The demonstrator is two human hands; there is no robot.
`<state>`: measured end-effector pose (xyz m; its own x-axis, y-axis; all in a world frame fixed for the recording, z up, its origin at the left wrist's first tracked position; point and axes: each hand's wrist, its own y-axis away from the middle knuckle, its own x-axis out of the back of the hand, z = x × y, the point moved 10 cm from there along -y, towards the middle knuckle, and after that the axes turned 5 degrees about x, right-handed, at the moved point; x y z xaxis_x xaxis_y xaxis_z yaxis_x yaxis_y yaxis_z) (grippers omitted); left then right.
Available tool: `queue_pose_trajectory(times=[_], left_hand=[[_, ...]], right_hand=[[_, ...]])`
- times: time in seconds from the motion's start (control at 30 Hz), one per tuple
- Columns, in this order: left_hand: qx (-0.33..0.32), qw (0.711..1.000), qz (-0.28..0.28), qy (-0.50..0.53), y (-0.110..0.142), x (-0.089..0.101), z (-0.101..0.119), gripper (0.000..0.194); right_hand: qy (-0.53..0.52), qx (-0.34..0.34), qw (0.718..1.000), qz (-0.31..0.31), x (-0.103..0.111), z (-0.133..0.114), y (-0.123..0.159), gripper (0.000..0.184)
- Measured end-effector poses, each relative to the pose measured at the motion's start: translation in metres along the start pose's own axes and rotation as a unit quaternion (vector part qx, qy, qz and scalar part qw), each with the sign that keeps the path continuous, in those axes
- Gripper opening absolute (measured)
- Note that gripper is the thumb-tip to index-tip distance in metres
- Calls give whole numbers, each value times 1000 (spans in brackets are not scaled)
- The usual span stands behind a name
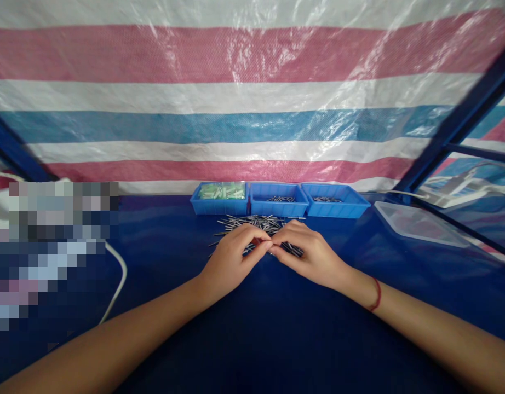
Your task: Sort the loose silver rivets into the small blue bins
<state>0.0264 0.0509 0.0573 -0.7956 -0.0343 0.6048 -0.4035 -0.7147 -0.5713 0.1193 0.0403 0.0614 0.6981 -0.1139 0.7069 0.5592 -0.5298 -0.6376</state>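
Note:
My left hand [236, 254] and my right hand [310, 251] meet at the fingertips above the blue table [252, 339]. Both are closed in a pinch, thumb against fingers. Whatever lies between the fingertips is hidden or too small to name. Just behind and beneath the hands spreads a pile of thin dark metal rods [256, 221], partly covered by my fingers. A red cord bracelet [377, 295] circles my right wrist.
Along the back stand a blue bin [219, 207] with green and white pieces, a middle bin [278, 209] and a right bin [338, 209], both with small metal parts. A clear plastic lid [419, 224] lies at right; a white cable [123, 268] curves at left.

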Motion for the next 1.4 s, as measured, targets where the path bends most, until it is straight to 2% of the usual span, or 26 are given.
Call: queue_pose_trajectory(times=[0.27, 0.57, 0.7, 0.87, 1.0, 1.1, 1.17, 1.27, 1.4], left_hand=[[-2, 1000, 10, 2, 1, 3, 0, 5], [14, 1000, 26, -4, 0, 6, -4, 7], [24, 1000, 16, -12, 0, 3, -8, 7], [22, 1000, -3, -22, -1, -1, -9, 6], [15, 999, -17, -37, 0, -4, -6, 10], [14, 998, -22, -65, 1, -7, -5, 11], [25, 995, -12, -94, 1, -6, -7, 11], [29, 987, -11, -158, 0, -3, -8, 17], [-27, 969, -70, -236, -4, -4, 2, 13]], right_hand=[[3, -15, 1000, 16, 2, 7, 1, 4], [13, -36, 994, 99, 23, 6, 2, 6], [17, -25, 992, 123, 29, -1, 2, 5], [25, 3, 992, 123, 32, -10, 2, 4], [49, 10, 995, 91, 27, -13, 0, 5], [24, -40, 996, 76, 24, 2, 0, 13], [8, -90, 991, 98, 30, 22, 3, 16], [56, -156, 970, 181, 58, 57, 14, 15], [154, -250, 915, 277, 106, 108, 41, 14]])
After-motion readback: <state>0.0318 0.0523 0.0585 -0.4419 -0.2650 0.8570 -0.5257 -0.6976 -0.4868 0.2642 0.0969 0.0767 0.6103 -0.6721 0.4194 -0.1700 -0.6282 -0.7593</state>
